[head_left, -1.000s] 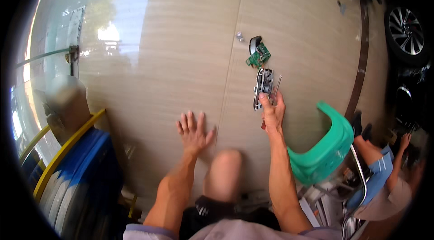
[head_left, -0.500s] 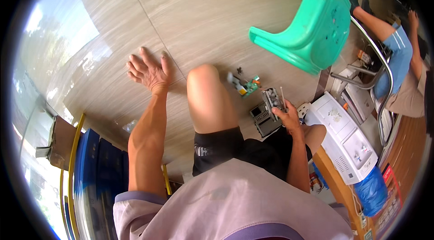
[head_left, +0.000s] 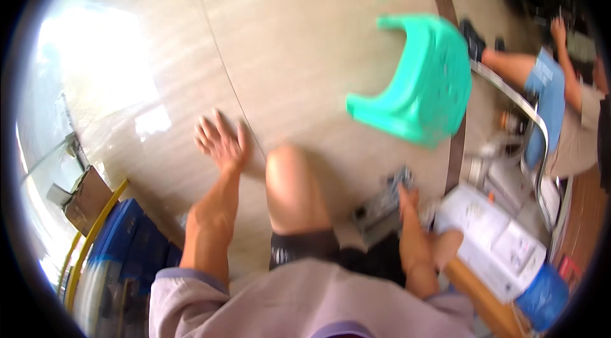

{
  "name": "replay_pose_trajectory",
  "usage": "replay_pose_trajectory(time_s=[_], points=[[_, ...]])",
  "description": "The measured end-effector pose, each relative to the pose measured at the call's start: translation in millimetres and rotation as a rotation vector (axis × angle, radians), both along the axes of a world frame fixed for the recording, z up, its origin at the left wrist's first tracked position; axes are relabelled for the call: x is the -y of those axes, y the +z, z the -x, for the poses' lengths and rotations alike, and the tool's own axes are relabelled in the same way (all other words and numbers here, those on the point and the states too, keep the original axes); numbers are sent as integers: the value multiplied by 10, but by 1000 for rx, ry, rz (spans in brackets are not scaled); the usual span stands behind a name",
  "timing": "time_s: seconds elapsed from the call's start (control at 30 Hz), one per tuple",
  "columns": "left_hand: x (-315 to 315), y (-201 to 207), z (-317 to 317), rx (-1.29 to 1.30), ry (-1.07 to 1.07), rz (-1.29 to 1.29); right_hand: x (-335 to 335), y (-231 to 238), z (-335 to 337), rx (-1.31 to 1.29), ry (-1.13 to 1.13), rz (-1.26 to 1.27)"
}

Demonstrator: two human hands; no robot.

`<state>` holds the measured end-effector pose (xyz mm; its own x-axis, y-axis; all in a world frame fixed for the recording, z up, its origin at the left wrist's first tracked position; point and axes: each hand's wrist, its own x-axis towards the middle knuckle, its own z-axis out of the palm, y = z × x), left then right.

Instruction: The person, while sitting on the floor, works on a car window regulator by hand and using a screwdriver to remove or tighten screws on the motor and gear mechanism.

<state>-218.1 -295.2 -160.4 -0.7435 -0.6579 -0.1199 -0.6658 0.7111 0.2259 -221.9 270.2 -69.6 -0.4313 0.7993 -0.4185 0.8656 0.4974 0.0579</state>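
Blurred device (head_left: pixel 400 176), seemingly nearer green stool (head_left: pixel 434 86)

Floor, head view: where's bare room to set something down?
Widest bare patch: floor between the left hand and green stool, ahead of the left knee. Smaller one: between that knee and the stool.
Crowded: around the right hand, with blurred grey part, grey case and white appliance nearby. Glare hides detail upper left.
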Motion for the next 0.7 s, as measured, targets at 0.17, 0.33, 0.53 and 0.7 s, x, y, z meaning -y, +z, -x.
replay_pose_trajectory(time_s=[0.17, 0.33, 0.53, 0.7], points=[[51, 38, -201, 11, 13, -5, 588, 154, 96, 92, 232, 44], [-13, -126, -239, -30, 51, 24, 1315, 605, 336, -6, 465, 43], [-94, -124, -157, -25, 69, -48, 2855, 807, 666, 4, 770, 564], [-85, -133, -197, -9, 25, 11, 4442, 217, 2096, -276, 1218, 806]])
